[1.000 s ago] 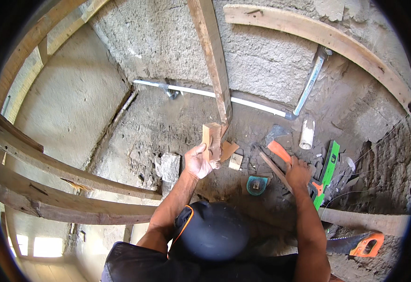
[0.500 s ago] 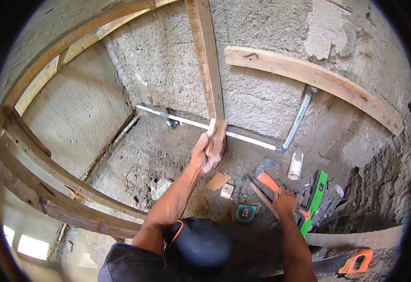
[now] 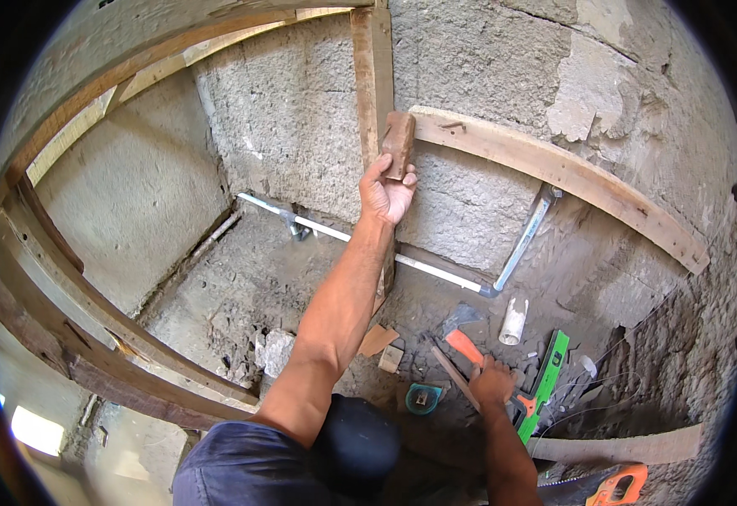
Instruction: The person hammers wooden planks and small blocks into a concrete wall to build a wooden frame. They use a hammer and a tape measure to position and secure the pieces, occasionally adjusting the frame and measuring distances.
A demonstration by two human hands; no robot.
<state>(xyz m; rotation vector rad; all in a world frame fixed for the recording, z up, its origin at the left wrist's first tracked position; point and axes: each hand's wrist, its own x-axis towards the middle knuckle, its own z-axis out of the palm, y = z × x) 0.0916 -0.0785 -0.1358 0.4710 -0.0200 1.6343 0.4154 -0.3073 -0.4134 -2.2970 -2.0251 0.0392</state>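
My left hand (image 3: 388,190) is raised at the wall, thumb and fingers closed round the lower end of a short brown wood block (image 3: 399,139). The block stands upright beside the vertical timber post (image 3: 372,76), close to the left end of a horizontal wooden board (image 3: 554,164). Low on the right, my right hand (image 3: 492,384) is closed on an orange-handled tool (image 3: 464,346); its head is not clear to me. A green spirit level (image 3: 545,384) lies just right of that hand, and a thin wood strip (image 3: 451,369) on its left.
A teal tape measure (image 3: 423,399), a small wood offcut (image 3: 391,359) and a white pipe stub (image 3: 513,322) are on the dirt floor. White pipe (image 3: 343,234) runs along the wall base. A handsaw (image 3: 617,487) lies lower right. Curved-looking timbers (image 3: 107,325) cross the left side.
My left hand has lifted the wood block from the foot of the post up to the horizontal board's left end. My right hand keeps its hold on the orange-handled tool. The view has shifted slightly.
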